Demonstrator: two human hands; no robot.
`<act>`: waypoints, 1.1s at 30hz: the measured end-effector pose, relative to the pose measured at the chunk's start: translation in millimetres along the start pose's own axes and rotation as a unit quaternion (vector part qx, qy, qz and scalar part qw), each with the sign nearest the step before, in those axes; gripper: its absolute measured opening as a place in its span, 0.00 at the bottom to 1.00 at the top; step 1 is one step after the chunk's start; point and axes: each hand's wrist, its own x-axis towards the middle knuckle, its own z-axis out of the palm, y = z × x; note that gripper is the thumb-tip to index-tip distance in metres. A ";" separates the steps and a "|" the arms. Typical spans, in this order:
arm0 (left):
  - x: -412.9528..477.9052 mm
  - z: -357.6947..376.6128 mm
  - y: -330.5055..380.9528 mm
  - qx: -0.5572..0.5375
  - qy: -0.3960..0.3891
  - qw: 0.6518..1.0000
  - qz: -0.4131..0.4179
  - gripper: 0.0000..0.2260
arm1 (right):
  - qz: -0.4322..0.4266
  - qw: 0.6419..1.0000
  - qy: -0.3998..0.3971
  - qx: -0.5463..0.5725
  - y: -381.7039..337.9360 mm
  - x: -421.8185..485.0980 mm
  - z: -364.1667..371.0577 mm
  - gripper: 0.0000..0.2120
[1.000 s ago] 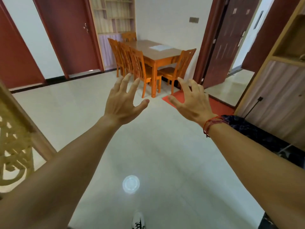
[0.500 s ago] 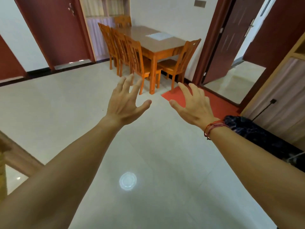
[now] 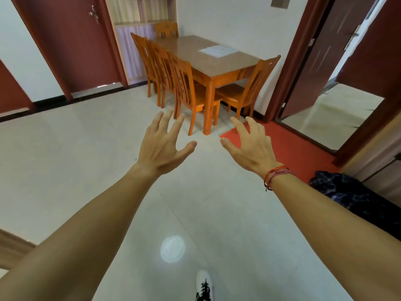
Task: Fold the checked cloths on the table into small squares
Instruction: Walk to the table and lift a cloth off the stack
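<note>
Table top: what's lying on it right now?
Pale cloth lies flat near the table's right edge; one or a stack, cannot tell. Chair backs cover the left edge.

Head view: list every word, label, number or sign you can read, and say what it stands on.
No readable text anywhere.
Pale cloth on the table: faint checks only, no lettering.
Wall plate: too small to tell.
Shoe: black laces, no legible brand.

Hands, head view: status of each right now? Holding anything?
Left hand: open, fingers spread, holding nothing.
Right hand: open, fingers spread, holding nothing.
</note>
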 end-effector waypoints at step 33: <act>491.9 209.5 -279.9 -0.015 -0.022 0.999 0.021 0.35 | 0.027 0.999 -0.013 -0.014 -23.4 551.1 203.5 0.30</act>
